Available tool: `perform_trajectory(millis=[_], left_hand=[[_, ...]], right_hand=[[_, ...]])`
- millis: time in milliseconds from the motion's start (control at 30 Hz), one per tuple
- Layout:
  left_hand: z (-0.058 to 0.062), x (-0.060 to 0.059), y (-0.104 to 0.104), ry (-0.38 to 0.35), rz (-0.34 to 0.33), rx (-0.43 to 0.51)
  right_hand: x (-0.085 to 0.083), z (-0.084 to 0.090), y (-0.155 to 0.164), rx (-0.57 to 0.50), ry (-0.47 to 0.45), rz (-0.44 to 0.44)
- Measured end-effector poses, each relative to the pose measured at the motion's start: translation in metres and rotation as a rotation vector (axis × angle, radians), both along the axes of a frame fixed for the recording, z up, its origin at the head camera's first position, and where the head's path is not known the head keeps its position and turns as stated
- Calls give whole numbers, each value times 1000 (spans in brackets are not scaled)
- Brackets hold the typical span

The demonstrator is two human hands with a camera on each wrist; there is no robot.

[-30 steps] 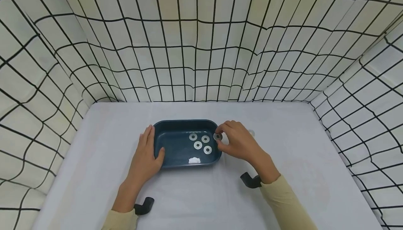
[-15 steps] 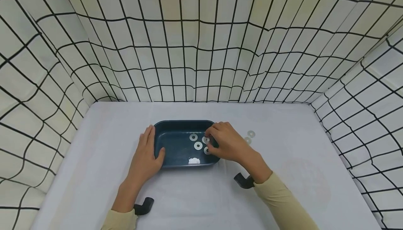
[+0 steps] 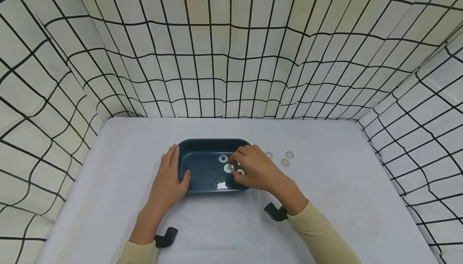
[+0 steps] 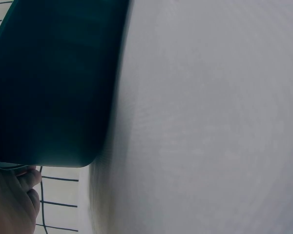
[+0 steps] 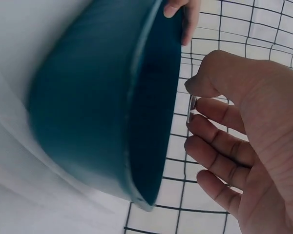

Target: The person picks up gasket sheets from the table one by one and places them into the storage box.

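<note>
Fingers (image 5: 212, 114) of the right hand (image 3: 253, 171): thumb and forefinger pinch one flat metal washer (image 5: 191, 109) by its edge, the other fingers loosely curled below it; the hand hovers over the right half of the dark teal tray (image 3: 195, 147), palm turned down, wrist bent inward, cream sleeve (image 3: 322, 236) trailing toward the near right of the table (image 3: 325, 199). Washers in the tray (image 3: 223, 158): at least three show, lying flat near the fingertips, partly hidden by the hand. Loose washers (image 3: 285, 162): three on the table just right of the tray, apart from one another. Left hand (image 3: 167, 183): laid flat against the tray's left wall, fingers straight and together, thumb hooked over the near-left rim — steadying it, not lifting; the left wrist view shows only the tray's outer wall (image 4: 53, 83) and bare table. Black wrist mounts (image 3: 275, 211) sit at both wrists. Handling note — judged from the pose, the pinched washer is best lowered close to the tray floor beside those already there and released flat, so it neither bounces nor rolls on edge; the left hand's brace should keep the tray from sliding. Surround: black-gridded cream cloth (image 3: 231, 55) on three sides.
</note>
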State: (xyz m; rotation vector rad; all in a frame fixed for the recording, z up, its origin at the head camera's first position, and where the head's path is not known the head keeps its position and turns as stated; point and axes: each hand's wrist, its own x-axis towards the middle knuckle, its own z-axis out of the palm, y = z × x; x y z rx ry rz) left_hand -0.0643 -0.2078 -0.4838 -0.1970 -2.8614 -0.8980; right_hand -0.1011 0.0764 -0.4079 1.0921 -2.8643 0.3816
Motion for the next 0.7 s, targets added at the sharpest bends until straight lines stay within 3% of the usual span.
perform_trajectory(millis=[300, 700], left_hand=[[2, 0, 2, -11, 2, 1], [2, 1, 1, -12, 7, -1]], right_hand=[[-8, -18, 17, -60, -40, -59], [-14, -26, 55, -150, -84, -196]])
